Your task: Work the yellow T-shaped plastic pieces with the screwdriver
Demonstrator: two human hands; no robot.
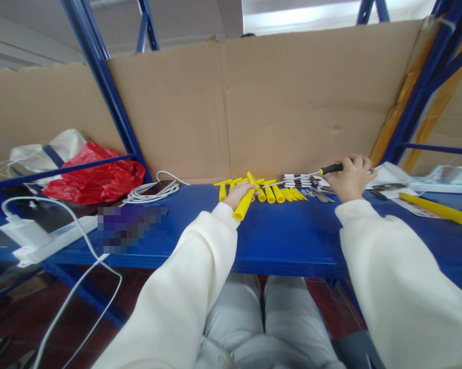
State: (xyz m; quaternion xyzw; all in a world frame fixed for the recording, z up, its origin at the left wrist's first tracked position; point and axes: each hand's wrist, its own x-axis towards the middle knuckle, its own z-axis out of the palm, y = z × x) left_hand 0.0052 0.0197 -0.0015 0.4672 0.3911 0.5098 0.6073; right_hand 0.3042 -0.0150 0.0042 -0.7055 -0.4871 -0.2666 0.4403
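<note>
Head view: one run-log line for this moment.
left hand: grips yellow tube | right hand: grips screwdriver | spare yellow tubes on blue shelf

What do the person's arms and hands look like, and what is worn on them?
Long, loose, cream-white sleeves of plain fabric cover both arms, left sleeve and right sleeve alike, ending at the wrists. The left hand and the right hand are bare: no gloves, no visible watch or ring.
</note>
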